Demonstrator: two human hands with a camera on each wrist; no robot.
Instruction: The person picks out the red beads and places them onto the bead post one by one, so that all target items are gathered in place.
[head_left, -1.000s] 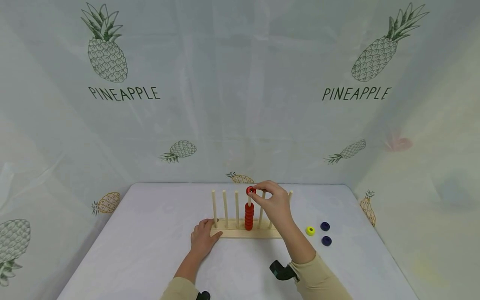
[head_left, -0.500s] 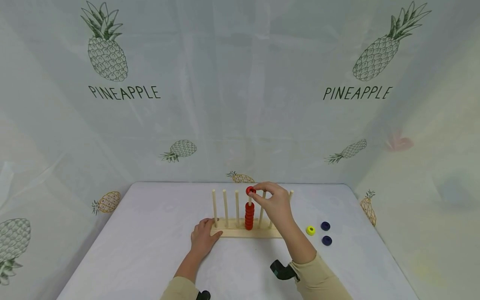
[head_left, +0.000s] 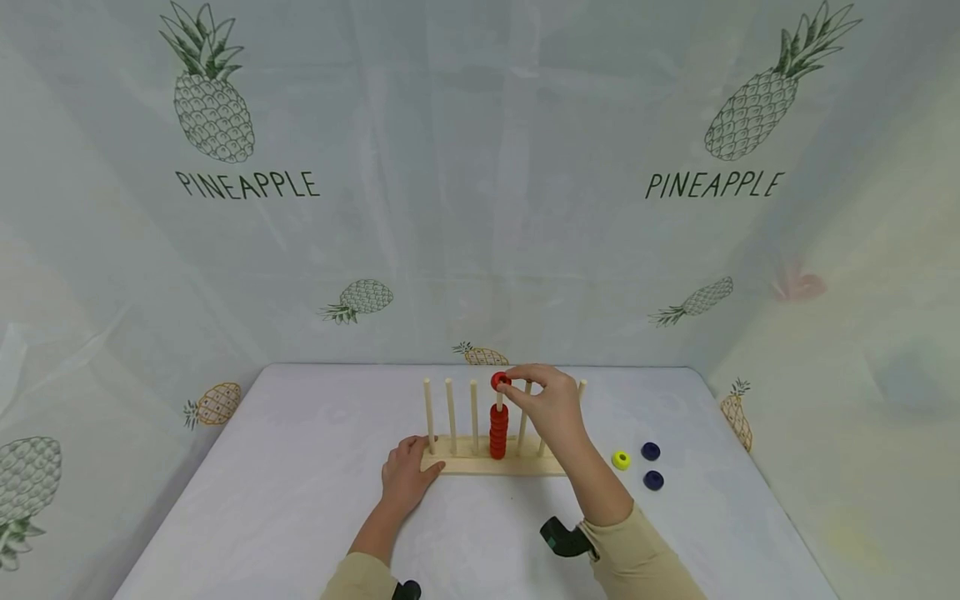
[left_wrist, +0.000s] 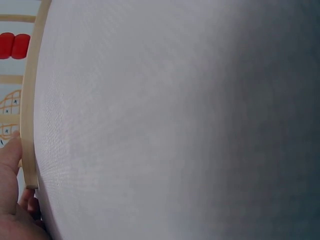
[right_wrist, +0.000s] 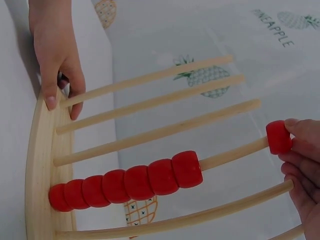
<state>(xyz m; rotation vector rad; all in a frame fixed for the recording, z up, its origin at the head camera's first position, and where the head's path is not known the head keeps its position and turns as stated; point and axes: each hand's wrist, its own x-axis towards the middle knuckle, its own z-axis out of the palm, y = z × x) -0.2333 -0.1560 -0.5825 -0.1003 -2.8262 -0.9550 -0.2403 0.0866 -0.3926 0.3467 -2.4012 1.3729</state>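
Observation:
A wooden peg rack with a row of upright pegs stands in the middle of the table. Its left end is gripped by my left hand, thumb in front and fingers round behind; the right wrist view also shows this hold. My right hand pinches a red bead between thumb and fingers at the tip of a middle peg. On that peg, below a bare stretch, sits a stack of several red beads. The left pegs carry no beads. The right hand and forearm partly hide the rack's right end.
Right of the rack lie a yellow bead and two dark blue beads, one nearer the front. The white table meets a pineapple-print curtain at its back edge. A black wrist-camera mount juts from the right sleeve.

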